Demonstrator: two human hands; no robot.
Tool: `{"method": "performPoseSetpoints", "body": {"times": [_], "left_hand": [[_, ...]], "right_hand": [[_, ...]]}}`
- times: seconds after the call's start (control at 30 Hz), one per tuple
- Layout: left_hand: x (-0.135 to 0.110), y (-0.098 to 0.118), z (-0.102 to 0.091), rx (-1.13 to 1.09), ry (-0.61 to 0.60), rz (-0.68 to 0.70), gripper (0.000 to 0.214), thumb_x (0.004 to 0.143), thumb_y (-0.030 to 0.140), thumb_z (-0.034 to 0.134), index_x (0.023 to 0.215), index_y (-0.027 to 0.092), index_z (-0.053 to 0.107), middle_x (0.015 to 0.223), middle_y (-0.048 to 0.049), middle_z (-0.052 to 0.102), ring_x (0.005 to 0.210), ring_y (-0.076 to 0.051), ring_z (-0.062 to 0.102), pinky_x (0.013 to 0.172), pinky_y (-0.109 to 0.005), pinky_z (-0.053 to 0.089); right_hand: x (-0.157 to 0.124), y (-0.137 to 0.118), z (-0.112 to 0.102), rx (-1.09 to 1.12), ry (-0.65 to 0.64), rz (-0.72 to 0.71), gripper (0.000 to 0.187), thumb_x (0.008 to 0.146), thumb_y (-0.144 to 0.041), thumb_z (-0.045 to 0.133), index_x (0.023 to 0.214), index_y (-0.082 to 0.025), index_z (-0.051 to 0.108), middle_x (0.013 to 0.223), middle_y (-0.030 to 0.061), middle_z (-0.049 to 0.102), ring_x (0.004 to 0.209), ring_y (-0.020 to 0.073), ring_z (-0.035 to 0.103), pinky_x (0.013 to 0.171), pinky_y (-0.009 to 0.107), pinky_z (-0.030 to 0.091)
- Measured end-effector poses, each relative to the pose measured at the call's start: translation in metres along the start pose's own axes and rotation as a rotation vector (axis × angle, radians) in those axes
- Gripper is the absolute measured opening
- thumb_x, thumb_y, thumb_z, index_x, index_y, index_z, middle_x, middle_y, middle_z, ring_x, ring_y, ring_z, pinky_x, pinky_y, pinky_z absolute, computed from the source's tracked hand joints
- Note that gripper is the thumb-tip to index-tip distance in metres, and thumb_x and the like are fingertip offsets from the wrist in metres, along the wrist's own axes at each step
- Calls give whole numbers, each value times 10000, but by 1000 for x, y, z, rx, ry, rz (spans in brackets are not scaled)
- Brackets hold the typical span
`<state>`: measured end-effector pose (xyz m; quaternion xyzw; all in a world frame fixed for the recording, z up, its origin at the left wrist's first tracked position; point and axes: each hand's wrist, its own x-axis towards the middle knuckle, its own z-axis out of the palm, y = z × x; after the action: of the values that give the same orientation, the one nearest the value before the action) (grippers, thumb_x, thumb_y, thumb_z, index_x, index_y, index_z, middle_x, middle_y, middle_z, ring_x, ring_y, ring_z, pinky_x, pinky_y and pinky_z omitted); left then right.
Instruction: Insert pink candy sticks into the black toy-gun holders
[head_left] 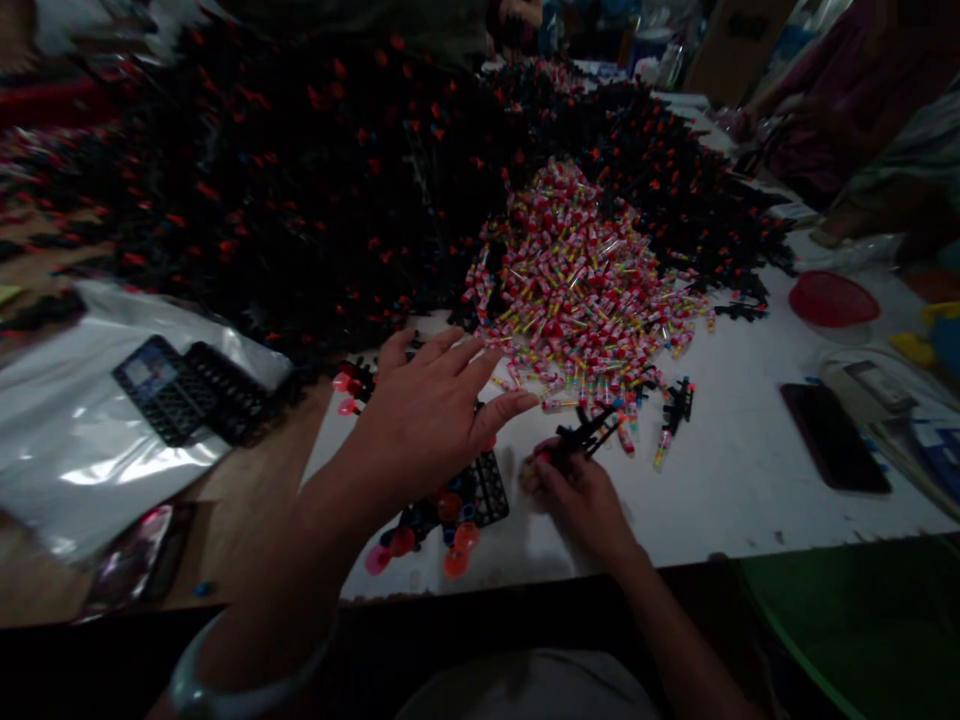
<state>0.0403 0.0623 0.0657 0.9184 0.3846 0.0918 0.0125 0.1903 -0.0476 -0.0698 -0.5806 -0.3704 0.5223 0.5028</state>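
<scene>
My left hand (pixel 431 415) is spread flat, palm down, over a black grid tray (pixel 491 490) and a cluster of small black toy pieces with round orange and pink ends (pixel 461 540). Its palm side is hidden, and I cannot tell whether it touches them. Lower right of it, my right hand (pixel 581 500) grips a small black toy gun (pixel 589 432), whose barrel end points up and right. Beyond both hands rises a heap of candy-filled tubes (pixel 577 270) with pink wrappers. Another toy gun (pixel 679 405) with a candy tube attached lies right of my right hand.
A huge pile of black toy guns (pixel 337 180) fills the back left. At left, a silver plastic bag (pixel 75 400) lies under another black grid tray (pixel 154 385). A phone (pixel 836 437) and red basket (pixel 832 298) are at right. Another person (pixel 847 100) sits at back right.
</scene>
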Motion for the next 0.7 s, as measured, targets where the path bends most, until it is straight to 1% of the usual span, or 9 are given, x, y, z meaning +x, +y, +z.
{"method": "performPoseSetpoints", "body": {"times": [0.03, 0.1, 0.17, 0.27, 0.37, 0.43, 0.5, 0.63, 0.7], "left_hand": [[1, 1, 1, 5, -13, -1, 560, 916, 567, 260, 1243, 220, 554, 1297, -110, 579, 1260, -313, 445, 1054, -553, 233], [4, 2, 2, 23, -26, -2, 551, 927, 552, 244, 1238, 215, 550, 1282, -103, 591, 1241, -292, 462, 1052, -531, 234], [6, 2, 3, 40, -31, -2, 522, 937, 530, 241, 1236, 230, 546, 1260, -87, 608, 1225, -271, 474, 1047, -513, 234], [7, 3, 5, 46, -20, -11, 488, 948, 492, 242, 1229, 237, 549, 1258, -77, 612, 1221, -255, 480, 1041, -497, 236], [7, 3, 6, 30, -7, -26, 490, 956, 458, 228, 1218, 210, 560, 1264, -84, 609, 1218, -253, 491, 1034, -488, 251], [8, 3, 7, 15, 1, -41, 493, 961, 434, 213, 1209, 198, 568, 1255, -85, 617, 1197, -246, 515, 1026, -477, 268], [9, 2, 7, 7, 6, -54, 490, 965, 415, 205, 1203, 194, 572, 1246, -83, 624, 1175, -238, 535, 1019, -463, 283], [12, 2, 8, 14, 15, -74, 483, 966, 403, 208, 1181, 192, 586, 1207, -83, 647, 1133, -245, 563, 992, -457, 312], [14, 1, 8, 16, 17, -69, 488, 966, 407, 203, 1180, 194, 587, 1194, -90, 654, 1121, -251, 570, 975, -465, 323]], "right_hand": [[1, 5, 15, 54, -41, -7, 332, 828, -459, 570, 1014, -186, 537, 880, 48, 652, 719, 161, 641, 677, 286, 527], [6, 10, 34, 109, -54, -36, 284, 834, -428, 566, 999, -198, 541, 874, 37, 649, 704, 152, 642, 675, 274, 528], [15, 12, 41, 137, -33, -62, 254, 839, -406, 559, 991, -203, 542, 866, 31, 648, 700, 150, 643, 682, 271, 529], [27, 11, 42, 140, -26, -89, 231, 846, -385, 542, 987, -202, 536, 841, 26, 643, 701, 156, 641, 688, 278, 530], [34, 12, 42, -56, 20, -178, 213, 872, -352, 501, 1004, -194, 554, 812, 34, 633, 713, 167, 628, 685, 283, 517], [35, 13, 45, -240, 58, -281, 207, 896, -315, 461, 1022, -192, 569, 901, 61, 636, 805, 179, 621, 740, 294, 501], [33, 13, 50, -404, 63, -344, 208, 905, -272, 432, 1039, -192, 570, 976, 76, 625, 869, 188, 604, 767, 299, 484], [31, 11, 67, -708, 48, -331, 195, 860, -163, 423, 985, -181, 572, 914, 63, 597, 777, 176, 570, 683, 282, 459], [31, 9, 72, -753, 78, -319, 184, 842, -136, 426, 949, -179, 569, 887, 53, 592, 757, 167, 558, 670, 273, 449]]}}
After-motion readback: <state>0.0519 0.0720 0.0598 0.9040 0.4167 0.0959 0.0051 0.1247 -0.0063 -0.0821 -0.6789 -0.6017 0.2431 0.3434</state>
